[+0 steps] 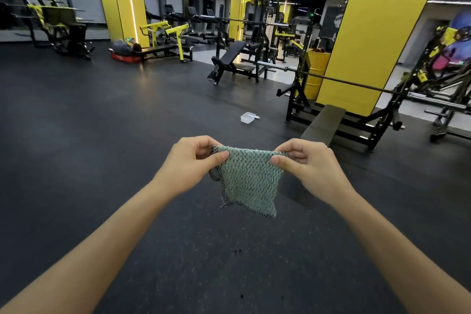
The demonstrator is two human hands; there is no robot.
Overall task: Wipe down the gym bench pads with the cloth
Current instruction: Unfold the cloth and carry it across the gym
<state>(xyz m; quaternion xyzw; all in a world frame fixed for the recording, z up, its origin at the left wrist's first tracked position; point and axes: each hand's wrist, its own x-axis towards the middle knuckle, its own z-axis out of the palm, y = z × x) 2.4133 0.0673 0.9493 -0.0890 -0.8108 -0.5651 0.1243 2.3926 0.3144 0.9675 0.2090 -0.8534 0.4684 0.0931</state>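
Dark gym floor (102, 135) spreads around you. Your left grip (193, 163) and right grip (309, 164) each pinch a top corner of the green cloth (251, 178), which hangs in mid-air, well apart from the bench pad (323, 122) ahead to the right.

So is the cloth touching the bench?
No, the left hand and right hand pinch the cloth in the air, away from the bench pad.

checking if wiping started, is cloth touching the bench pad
Apart. Head view: left hand and right hand hold the cloth in mid-air, nearer than the bench pad.
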